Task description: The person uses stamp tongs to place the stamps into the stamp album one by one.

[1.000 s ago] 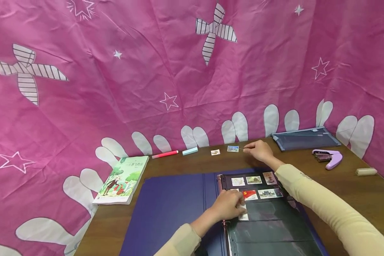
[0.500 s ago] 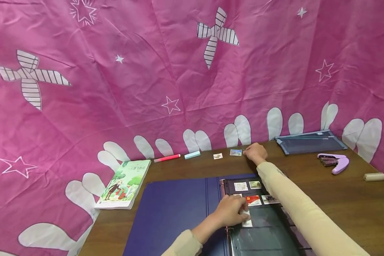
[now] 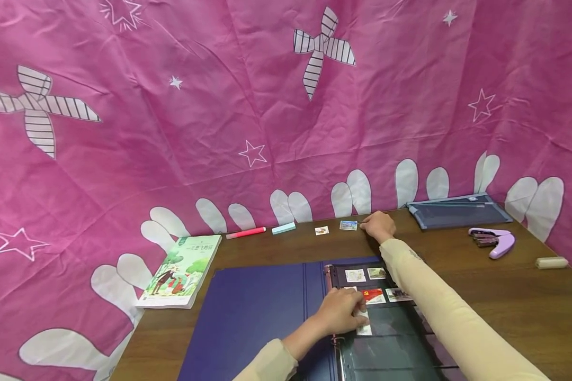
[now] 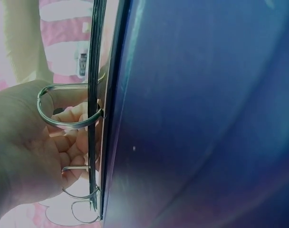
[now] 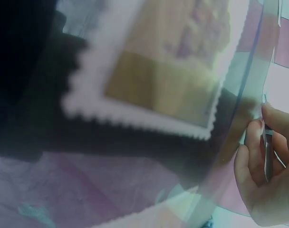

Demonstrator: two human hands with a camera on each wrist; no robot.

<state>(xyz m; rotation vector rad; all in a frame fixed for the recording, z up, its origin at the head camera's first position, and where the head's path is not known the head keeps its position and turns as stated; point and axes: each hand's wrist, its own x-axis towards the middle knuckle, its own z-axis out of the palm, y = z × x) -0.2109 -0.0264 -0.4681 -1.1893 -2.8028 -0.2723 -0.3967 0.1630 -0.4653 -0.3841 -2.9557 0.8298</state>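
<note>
My right hand (image 3: 380,226) holds metal tweezers (image 5: 268,156) at the back of the table, their tip by the right edge of a blue picture stamp (image 3: 348,225). A smaller stamp (image 3: 321,230) lies left of it. My left hand (image 3: 338,311) rests on the black pocket page of an open blue stamp album (image 3: 257,312), its fingers loosely bent beside the rings. A pale stamp (image 3: 364,329) shows partly under its fingers, next to a red stamp (image 3: 374,296). The right sleeve hides part of the page.
A green picture book (image 3: 183,270) lies left of the album. Along the back edge are a red marker (image 3: 246,233) and a light blue stick (image 3: 283,228). To the right lie a zip pouch (image 3: 459,210), a purple stapler (image 3: 493,241) and a cream cylinder (image 3: 551,263).
The right forearm has swung left across the page, covering some stamps, and the right hand with the tweezers has come closer to the blue stamp. The left hand stays put.
</note>
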